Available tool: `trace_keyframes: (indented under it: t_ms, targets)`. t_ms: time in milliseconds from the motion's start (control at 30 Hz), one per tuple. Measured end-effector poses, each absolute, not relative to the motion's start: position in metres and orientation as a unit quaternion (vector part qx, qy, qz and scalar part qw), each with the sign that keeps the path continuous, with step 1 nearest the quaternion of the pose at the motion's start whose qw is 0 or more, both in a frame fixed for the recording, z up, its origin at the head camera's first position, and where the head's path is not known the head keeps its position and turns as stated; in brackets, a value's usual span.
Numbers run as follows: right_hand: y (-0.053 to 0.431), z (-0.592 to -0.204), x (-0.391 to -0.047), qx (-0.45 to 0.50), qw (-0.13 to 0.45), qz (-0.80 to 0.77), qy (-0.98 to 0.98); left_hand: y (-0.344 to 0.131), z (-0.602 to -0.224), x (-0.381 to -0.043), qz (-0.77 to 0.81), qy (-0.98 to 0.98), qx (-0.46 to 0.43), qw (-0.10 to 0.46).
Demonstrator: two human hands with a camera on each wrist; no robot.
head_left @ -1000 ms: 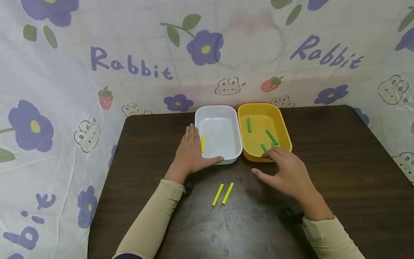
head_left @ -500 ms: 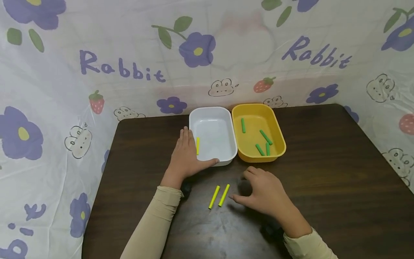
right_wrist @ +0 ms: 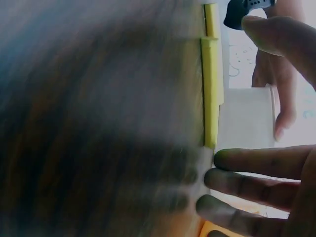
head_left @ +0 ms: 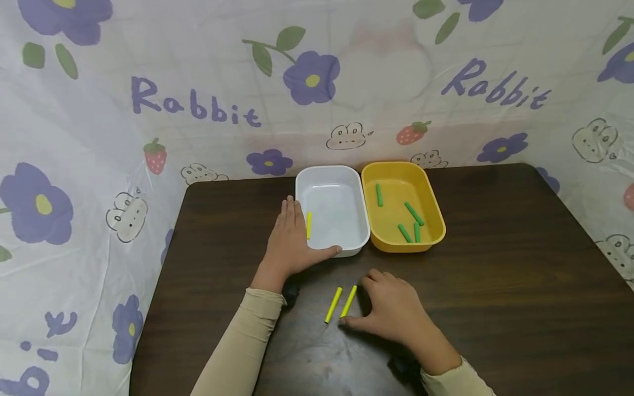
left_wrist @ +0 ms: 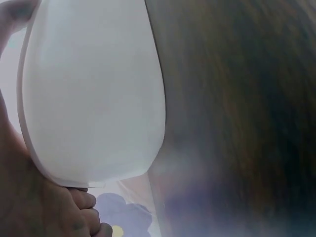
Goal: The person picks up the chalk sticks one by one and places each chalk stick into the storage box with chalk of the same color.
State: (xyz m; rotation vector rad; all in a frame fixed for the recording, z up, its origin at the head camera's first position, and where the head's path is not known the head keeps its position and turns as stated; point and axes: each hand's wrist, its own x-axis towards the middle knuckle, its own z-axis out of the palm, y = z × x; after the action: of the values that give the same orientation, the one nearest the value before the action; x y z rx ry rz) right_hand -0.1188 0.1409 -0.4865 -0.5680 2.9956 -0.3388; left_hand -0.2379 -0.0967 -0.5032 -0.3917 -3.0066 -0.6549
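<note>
My left hand point(head_left: 289, 245) lies along the left side of a white plastic basin point(head_left: 337, 209), fingers straight and thumb stretched over the near rim. Inside that basin, by its left wall, is a thin yellow stick point(head_left: 309, 225). Two more yellow sticks lie side by side on the table, a left one point(head_left: 333, 305) and a right one point(head_left: 349, 301). My right hand point(head_left: 396, 308) is low at the right stick, thumb by its near end and fingertips by its far end. In the right wrist view the thumb point(right_wrist: 276, 37) and fingers point(right_wrist: 261, 165) are spread apart.
A yellow basin point(head_left: 436, 231) stands against the white one's right side and holds several green sticks point(head_left: 414, 213). Both sit near the back edge of the dark wooden table point(head_left: 505, 264). Behind hangs a patterned white cloth point(head_left: 198, 55).
My right hand has come away from the yellow basin, down and left to the right yellow stick on the table. The left hand stays at the white basin.
</note>
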Motion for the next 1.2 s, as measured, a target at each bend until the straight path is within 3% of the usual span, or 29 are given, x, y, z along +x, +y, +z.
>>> trace_keyframes:
  t_ms: [200, 1200]
  targets:
    - [0.133, -0.484, -0.120, -0.169, 0.078, -0.101, 0.977, -0.095, -0.505, -0.238, -0.223, -0.967, -0.122, 0.021]
    - [0.123, -0.481, -0.123, -0.184, 0.100, -0.107, 0.972, -0.097, -0.506, -0.239, -0.234, -0.965, -0.117, 0.020]
